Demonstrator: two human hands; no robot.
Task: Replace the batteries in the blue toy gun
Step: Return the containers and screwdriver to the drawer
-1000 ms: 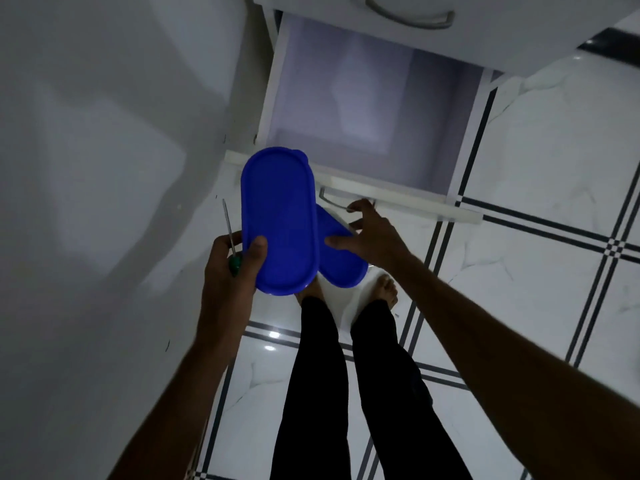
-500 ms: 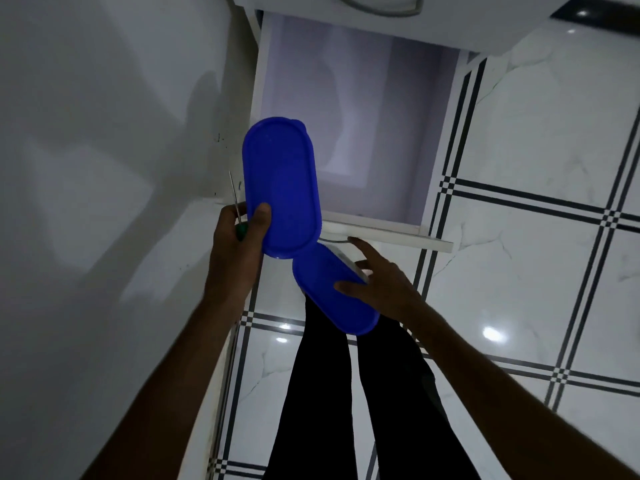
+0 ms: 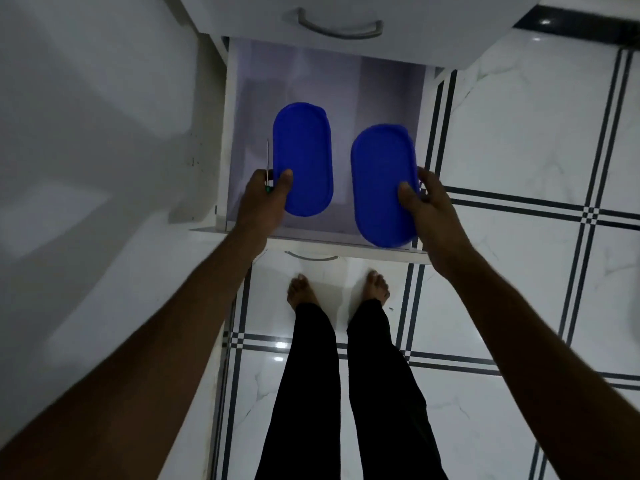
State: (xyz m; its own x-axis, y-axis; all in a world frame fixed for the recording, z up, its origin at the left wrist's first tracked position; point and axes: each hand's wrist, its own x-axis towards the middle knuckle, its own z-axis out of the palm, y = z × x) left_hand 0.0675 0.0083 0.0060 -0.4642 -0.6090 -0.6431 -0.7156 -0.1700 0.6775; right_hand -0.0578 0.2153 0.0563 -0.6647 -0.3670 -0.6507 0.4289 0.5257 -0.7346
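Over the open drawer [image 3: 325, 98] — each hand [image 3: 263, 199] grips a blue lid [image 3: 303, 157].

Smooth blue plastic lids [image 3: 303, 157], glossy marble-look floor tiles [image 3: 512, 140], metal drawer handle [image 3: 341, 27].

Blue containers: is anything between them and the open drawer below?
Nothing visible. The left hand holds one blue container plus a screwdriver; the right hand holds the other container, both over the open drawer.

Both hands extended, left hand [image 3: 265, 199] and right hand [image 3: 429, 206] gripping
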